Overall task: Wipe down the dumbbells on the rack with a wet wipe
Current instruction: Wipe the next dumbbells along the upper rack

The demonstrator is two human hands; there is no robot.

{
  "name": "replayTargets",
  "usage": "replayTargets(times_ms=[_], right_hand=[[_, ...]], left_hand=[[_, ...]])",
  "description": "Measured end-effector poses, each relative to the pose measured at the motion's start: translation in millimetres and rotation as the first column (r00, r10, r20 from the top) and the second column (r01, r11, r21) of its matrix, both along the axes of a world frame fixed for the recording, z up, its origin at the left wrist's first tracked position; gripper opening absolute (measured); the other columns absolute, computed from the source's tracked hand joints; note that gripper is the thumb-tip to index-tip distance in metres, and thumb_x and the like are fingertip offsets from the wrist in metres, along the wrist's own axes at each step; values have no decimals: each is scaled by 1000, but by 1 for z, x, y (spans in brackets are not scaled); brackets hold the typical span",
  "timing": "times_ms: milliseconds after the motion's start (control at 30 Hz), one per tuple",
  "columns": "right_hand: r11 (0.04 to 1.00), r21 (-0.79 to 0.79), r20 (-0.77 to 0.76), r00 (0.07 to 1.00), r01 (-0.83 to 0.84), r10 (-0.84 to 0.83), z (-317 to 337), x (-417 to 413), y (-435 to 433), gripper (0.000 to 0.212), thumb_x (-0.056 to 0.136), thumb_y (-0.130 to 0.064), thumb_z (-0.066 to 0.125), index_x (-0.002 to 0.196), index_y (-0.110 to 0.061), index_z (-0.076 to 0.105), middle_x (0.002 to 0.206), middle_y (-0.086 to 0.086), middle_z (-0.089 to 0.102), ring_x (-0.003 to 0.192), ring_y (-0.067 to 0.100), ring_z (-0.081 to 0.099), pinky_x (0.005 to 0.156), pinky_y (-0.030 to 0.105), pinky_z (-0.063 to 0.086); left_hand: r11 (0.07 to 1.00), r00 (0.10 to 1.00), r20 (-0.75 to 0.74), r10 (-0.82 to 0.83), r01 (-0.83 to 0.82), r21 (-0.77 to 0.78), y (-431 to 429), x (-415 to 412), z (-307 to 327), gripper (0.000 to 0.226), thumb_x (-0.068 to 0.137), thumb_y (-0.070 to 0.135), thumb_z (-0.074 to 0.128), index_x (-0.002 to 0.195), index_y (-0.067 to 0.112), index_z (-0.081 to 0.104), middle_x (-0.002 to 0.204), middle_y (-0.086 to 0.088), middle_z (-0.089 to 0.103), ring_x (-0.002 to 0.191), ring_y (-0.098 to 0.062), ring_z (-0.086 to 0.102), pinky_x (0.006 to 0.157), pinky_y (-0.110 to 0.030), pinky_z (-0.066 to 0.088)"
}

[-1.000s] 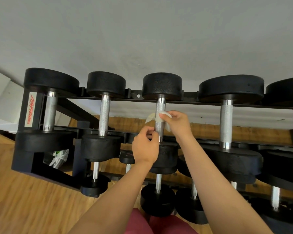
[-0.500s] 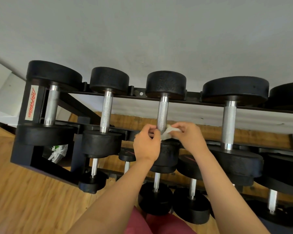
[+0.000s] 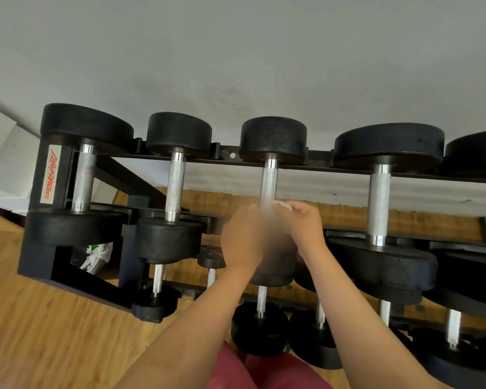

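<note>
Knurled chrome handle (image 3: 268, 186) of the third dumbbell (image 3: 272, 136) from the left, top tier of the black rack (image 3: 51, 254): we see both hands there. Both forearms come up from the bottom edge and converge on the handle's lower end, just above the near head. Right hand (image 3: 303, 224) sits on the handle's right side, wrist bent slightly inward and fingers curled. A white wet wipe (image 3: 283, 204) is bunched at its fingertips against the chrome; we read that as a pinch on the wipe. Left hand (image 3: 242, 240) is on the left side, back of hand toward the camera, fingertips up at the handle opposite the right hand. It's motion-blurred, so we can't tell whether it grips the bar or only touches it. The blur also hides most of that dumbbell's near head. The dumbbell lies across the two top rails, far head toward the grey wall (image 3: 236, 51), with a wider-headed one to its right. More dumbbells sit on the lower tier. A white label (image 3: 49, 175) with red lettering is on the left upright. A crumpled plastic bag (image 3: 96, 255) lies inside the rack's left end, above the wood floor (image 3: 40, 318). A dark red garment (image 3: 264, 372) shows between the forearms.
</note>
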State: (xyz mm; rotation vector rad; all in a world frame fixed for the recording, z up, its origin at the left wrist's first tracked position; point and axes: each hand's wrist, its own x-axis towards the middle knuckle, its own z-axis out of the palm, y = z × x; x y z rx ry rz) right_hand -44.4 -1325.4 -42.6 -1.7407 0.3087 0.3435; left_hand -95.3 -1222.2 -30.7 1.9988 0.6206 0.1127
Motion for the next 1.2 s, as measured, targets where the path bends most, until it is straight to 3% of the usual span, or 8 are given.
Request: replayTargets(times_ms=[133, 233, 367, 600, 767, 933, 1033, 1200], right_hand=[[996, 13, -81, 993, -91, 92, 5, 10, 3, 13, 86, -24, 73, 94, -14, 72, 87, -3, 69, 78, 7, 61, 62, 17, 45], [999, -17, -59, 998, -38, 37, 3, 8, -1, 18, 87, -23, 71, 90, -5, 73, 84, 6, 68, 74, 12, 57, 63, 20, 45], [998, 52, -106, 994, 28, -23, 1, 9, -10, 16, 86, -21, 72, 93, -7, 73, 89, 6, 69, 79, 14, 59, 65, 21, 46], [994, 105, -112, 993, -24, 36, 4, 15, 3, 17, 84, -19, 75, 98, -9, 72, 94, 1, 70, 86, 14, 64, 66, 19, 47], [995, 66, -95, 993, 75, -68, -2, 11, -7, 4, 83, -18, 76, 81, -17, 72, 90, 6, 71, 87, 20, 62, 73, 27, 49], [995, 53, -128, 988, -82, 88, 6, 16, 0, 15, 83, -18, 75, 97, -12, 70, 91, -3, 68, 82, 9, 62, 61, 14, 46], [996, 60, -114, 991, -61, 68, 8, 16, 1, 13, 81, -15, 77, 92, -12, 71, 86, -3, 69, 75, 7, 62, 54, 10, 45], [990, -38, -93, 987, -135, 131, 20, 13, -25, 8, 80, -15, 77, 85, -15, 71, 88, -6, 67, 84, 8, 59, 67, 20, 45]], left_hand=[[1000, 999, 38, 9, -10, 21, 0, -1, -2, 46, 99, 52, 32, 82, 20, 60, 71, 7, 60, 70, -8, 57, 65, -27, 42], [996, 999, 33, 42, -45, 81, 0, 0, -6, 64, 88, 66, 18, 85, 22, 64, 81, 6, 65, 86, -17, 60, 89, -45, 47], [988, 994, -46, 97, -91, 123, -3, 0, -3, 55, 98, 55, 22, 86, 22, 64, 86, 7, 67, 94, -16, 59, 103, -48, 37], [997, 995, -67, 80, -79, 28, 1, 3, -7, 25, 97, 22, 44, 84, 15, 65, 78, 6, 66, 78, -12, 61, 82, -45, 51], [998, 996, -67, 60, -62, -26, 3, 3, -6, 22, 96, 19, 47, 83, 15, 64, 76, 6, 65, 77, -12, 61, 78, -39, 52], [999, 997, -57, 46, -47, -24, 5, 2, -9, 23, 96, 20, 48, 78, 16, 61, 73, 6, 63, 74, -13, 60, 75, -38, 50], [999, 997, -60, 43, -44, -20, 5, 3, -9, 23, 96, 20, 47, 77, 16, 59, 72, 5, 62, 72, -15, 58, 72, -37, 48], [998, 997, -66, 45, -48, -50, 5, 3, -7, 22, 96, 17, 47, 80, 12, 62, 73, 4, 62, 74, -14, 59, 72, -33, 48]])
